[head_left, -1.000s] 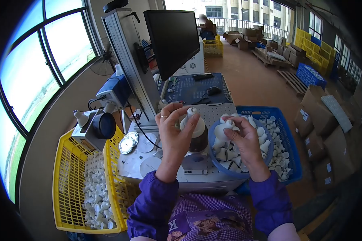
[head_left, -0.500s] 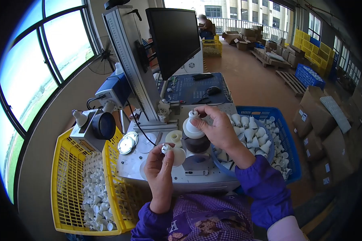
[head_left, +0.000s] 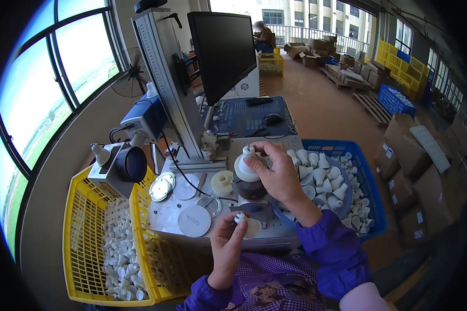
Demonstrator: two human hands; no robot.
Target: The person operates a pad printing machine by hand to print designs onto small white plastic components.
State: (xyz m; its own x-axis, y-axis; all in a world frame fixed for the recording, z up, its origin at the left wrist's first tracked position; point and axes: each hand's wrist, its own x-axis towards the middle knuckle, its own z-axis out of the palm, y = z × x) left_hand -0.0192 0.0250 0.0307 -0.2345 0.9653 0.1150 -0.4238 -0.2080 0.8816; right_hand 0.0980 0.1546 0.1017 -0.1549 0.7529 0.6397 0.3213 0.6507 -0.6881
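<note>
My right hand (head_left: 284, 175) has its thumb and fingers closed round the narrow pinned end of a white bulb housing (head_left: 243, 167). That housing stands upright, wide end down, on a dark round holder (head_left: 251, 189) at the front of the machine table. Lower and nearer to me, my left hand (head_left: 225, 248) pinches a second white bulb housing (head_left: 253, 228) by its small pinned end, the flared part pointing right. Beside the holder sits a cream plastic ring (head_left: 222, 182).
Left of the table stands a yellow crate (head_left: 142, 243) of white housings. A round blue basin (head_left: 349, 196) of bulb housings sits in a blue crate (head_left: 374, 207) on the right. A marking-machine head (head_left: 132, 163) and monitor (head_left: 224, 54) rise behind. A person (head_left: 264, 39) sits far off.
My left hand has moved right and down, toward my body, with its housing, uncovering a round grey disc on the table. My right hand stays at the housing on the holder.
</note>
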